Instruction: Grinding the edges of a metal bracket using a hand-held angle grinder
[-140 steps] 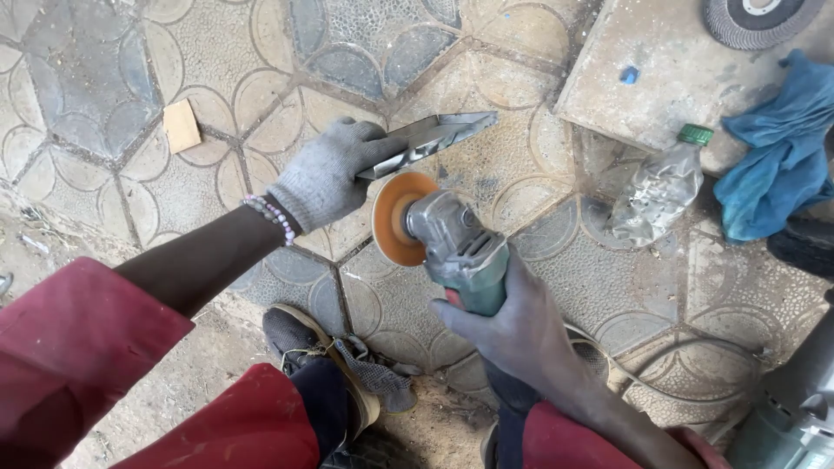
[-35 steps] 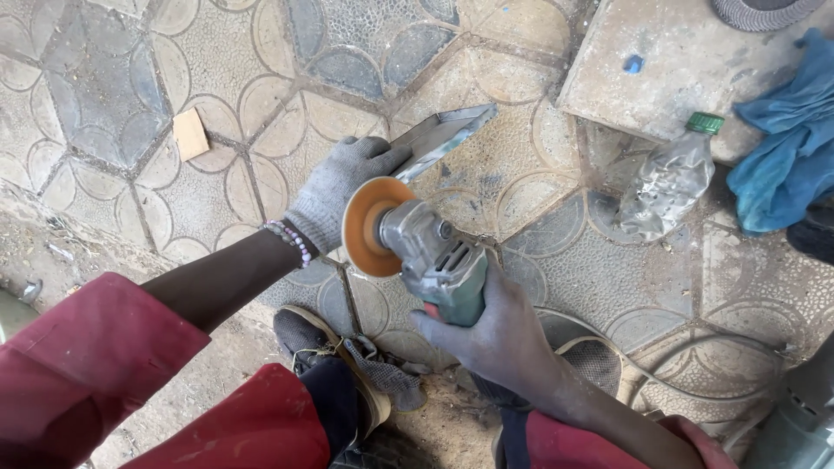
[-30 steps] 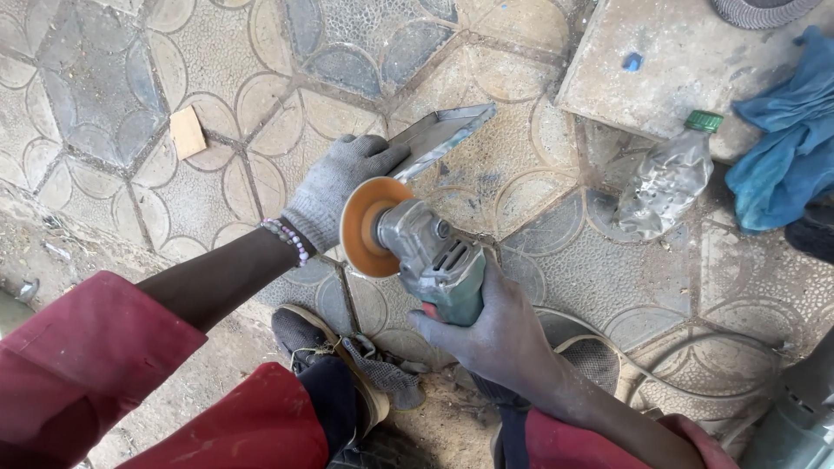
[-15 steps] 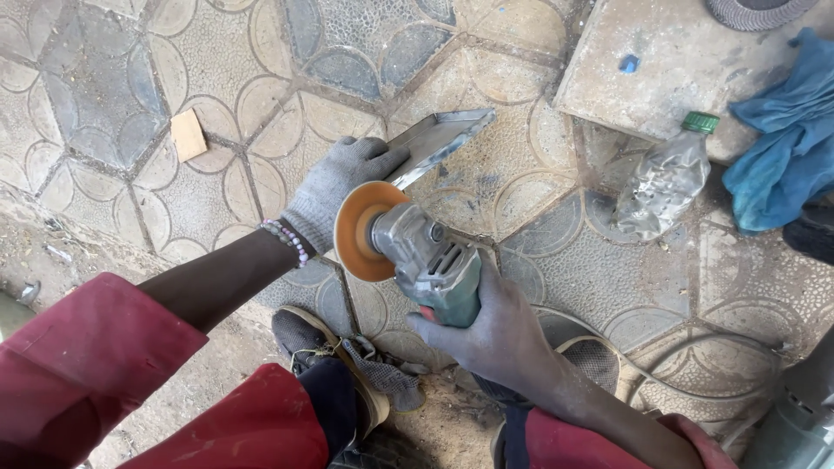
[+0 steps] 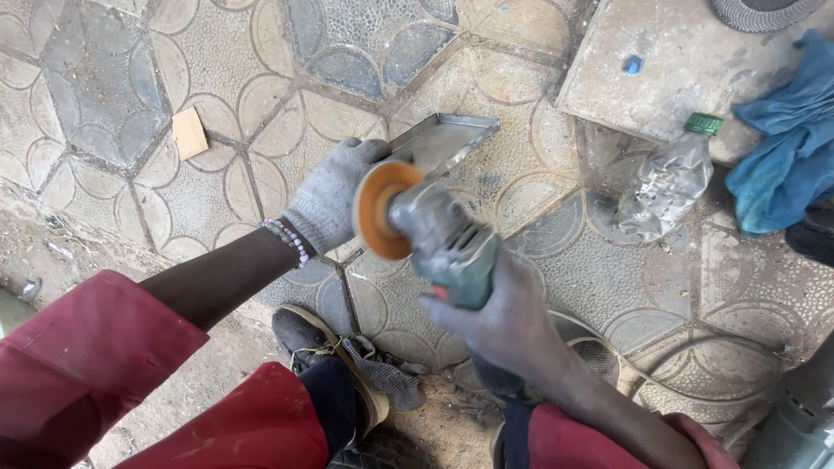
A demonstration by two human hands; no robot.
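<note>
My bare right hand [image 5: 508,317] had swung the green angle grinder with its orange disc [image 5: 379,210] further left since a moment earlier, the disc now beside my glove and blurred (probably spinning), so the grinding went on. My grey-gloved left hand [image 5: 330,193] stayed clamped on the near end of the flat grey metal strip [image 5: 447,143], tilted above the patterned paving tiles [image 5: 113,95], wrist bent downward.
</note>
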